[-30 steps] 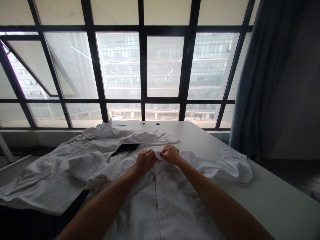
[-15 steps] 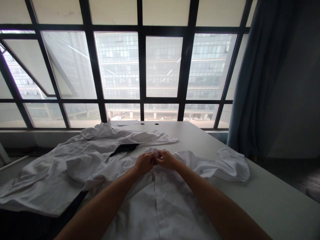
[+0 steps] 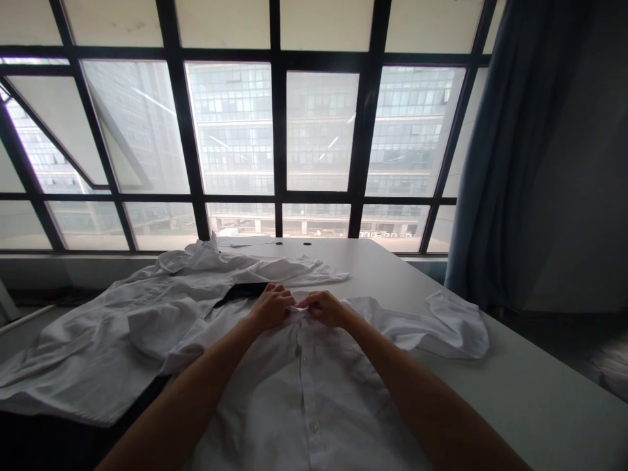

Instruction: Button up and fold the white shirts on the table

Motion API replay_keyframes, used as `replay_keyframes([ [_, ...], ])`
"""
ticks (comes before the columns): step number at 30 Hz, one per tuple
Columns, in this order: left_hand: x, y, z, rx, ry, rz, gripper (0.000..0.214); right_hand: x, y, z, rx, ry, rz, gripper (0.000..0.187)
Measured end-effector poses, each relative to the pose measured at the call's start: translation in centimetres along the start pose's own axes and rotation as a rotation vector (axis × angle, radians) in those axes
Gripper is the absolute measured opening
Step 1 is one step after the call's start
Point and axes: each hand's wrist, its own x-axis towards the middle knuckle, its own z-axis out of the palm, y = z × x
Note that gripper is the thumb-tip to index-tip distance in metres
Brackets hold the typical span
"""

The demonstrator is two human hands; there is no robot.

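Well, below the big steel-framed window, your white table carries a crumpled white shirt off to the left and a white button-front shirt laid buttons-up before you, its top end within easy reach. Your left hand and right hand close narrowly together, pinching the cloth at its collar.

An upper-floor office-like room, its dark-framed window overlooking a glass office block
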Motion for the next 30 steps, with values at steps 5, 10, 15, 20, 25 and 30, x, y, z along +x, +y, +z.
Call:
replay_keyframes([
  [5, -0.3, -0.7, -1.2, 0.113, 0.064, -0.046, 0.020, 0.3, -0.2, -0.6, 0.073, 0.029, 0.075, 0.036],
  [10, -0.4, -1.2, -0.8, 0.129, 0.192, -0.082, 0.008, 0.4, -0.1, -1.2, 0.117, 0.048, 0.145, 0.028],
  [15, -0.3, -0.2, -0.5, 0.077, 0.339, -0.155, 0.008, 0.3, -0.4, -1.6, 0.151, 0.036, 0.147, 0.026],
  [20, -0.3, 0.5, -0.6, 0.095, 0.349, -0.239, 0.011, 0.1, -1.2, -1.2, 0.086, -0.108, 0.167, 0.044],
  [25, -0.5, 0.8, -0.6, 0.073, 0.244, -0.356, 0.015, -0.1, -1.8, -1.3, 0.043, -0.206, 0.064, 0.048],
  [30, -0.1, 1.2, 0.0, -0.132, 0.153, -0.534, 0.020, 0.0, -2.3, -1.2, -0.207, -0.113, 0.080, 0.039],
])
